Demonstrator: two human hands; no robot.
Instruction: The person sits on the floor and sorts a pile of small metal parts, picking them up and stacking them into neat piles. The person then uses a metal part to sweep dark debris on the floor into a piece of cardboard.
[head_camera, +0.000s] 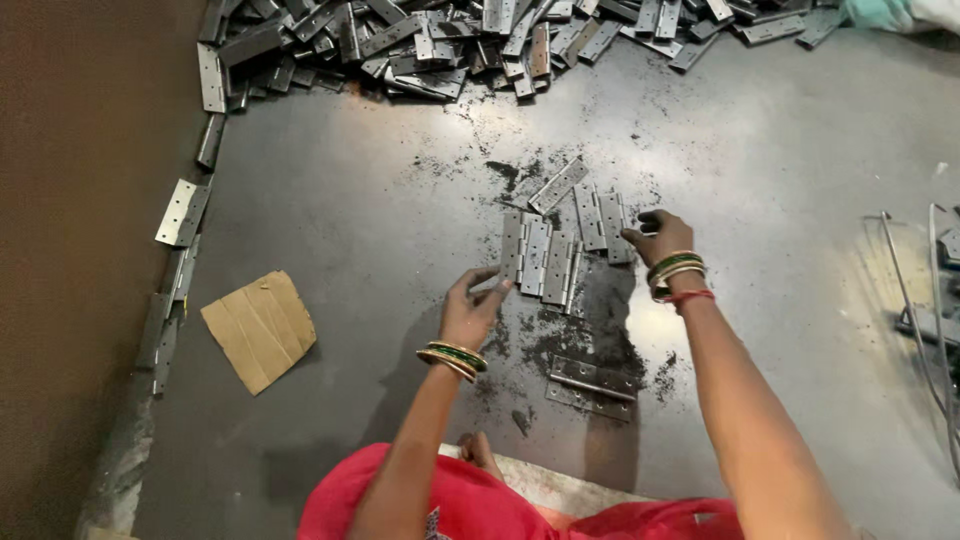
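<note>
Several flat metal hinges (545, 255) lie side by side on the dark floor in front of me. My left hand (470, 305) reaches toward the lower left end of this row, its fingertips touching the leftmost hinge (512, 245). On the right, my right hand (655, 238) rests its fingers on the edge of the rightmost hinge (612, 225). One more hinge (557, 185) lies slanted above the row. A single open hinge (592, 387) lies apart, nearer to me. Both wrists wear bangles.
A big heap of metal hinges (450, 40) fills the far edge of the floor. More hinges (182, 212) line the left wall. A torn piece of cardboard (260, 328) lies at left. Thin metal rods (920, 310) lie at right. Black grit is scattered around.
</note>
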